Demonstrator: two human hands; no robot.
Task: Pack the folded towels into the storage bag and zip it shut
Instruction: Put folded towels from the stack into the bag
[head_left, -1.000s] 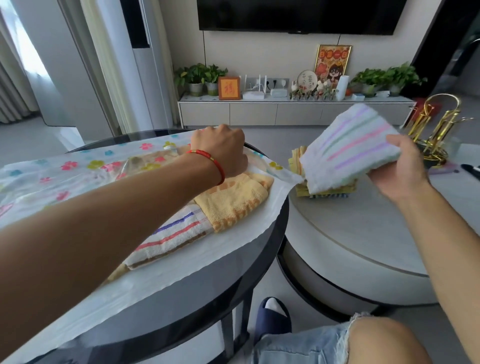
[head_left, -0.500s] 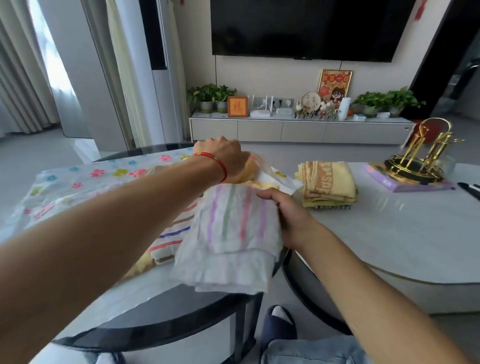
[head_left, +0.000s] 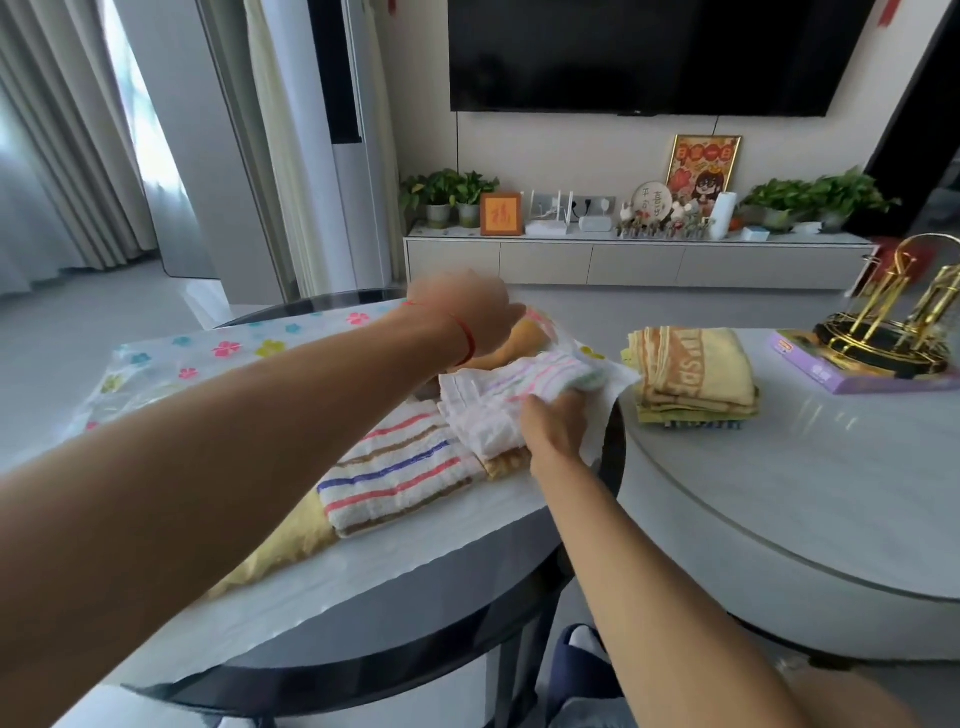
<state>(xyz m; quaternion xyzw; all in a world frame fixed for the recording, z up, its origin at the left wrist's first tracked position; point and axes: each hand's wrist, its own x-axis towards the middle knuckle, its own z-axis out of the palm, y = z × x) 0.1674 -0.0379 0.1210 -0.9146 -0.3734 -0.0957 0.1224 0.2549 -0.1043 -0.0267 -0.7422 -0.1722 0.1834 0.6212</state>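
Observation:
A clear storage bag (head_left: 171, 358) printed with coloured flowers lies flat on the round dark table (head_left: 395, 654). My left hand (head_left: 475, 312) grips the bag's upper flap at its open mouth and holds it up. My right hand (head_left: 556, 431) holds a folded white towel with pastel stripes (head_left: 509, 400) at the mouth, on top of towels lying inside. Among those are a white towel with bold red, blue and brown stripes (head_left: 400, 467) and a yellow towel (head_left: 291, 545) under it. A stack of folded yellow towels (head_left: 696, 379) waits on the pale table to the right.
The pale round table (head_left: 810, 493) stands close against the dark one, its top slightly lower. On it sit a purple box (head_left: 831, 364) and a gold rack (head_left: 904, 322). A TV cabinet (head_left: 623, 260) lines the far wall. My slippered foot (head_left: 582, 654) shows below the tables.
My right hand carried the pastel-striped towel from above the right table to the bag's mouth and has pushed it further in, over the other towels. My left hand stays on the flap.

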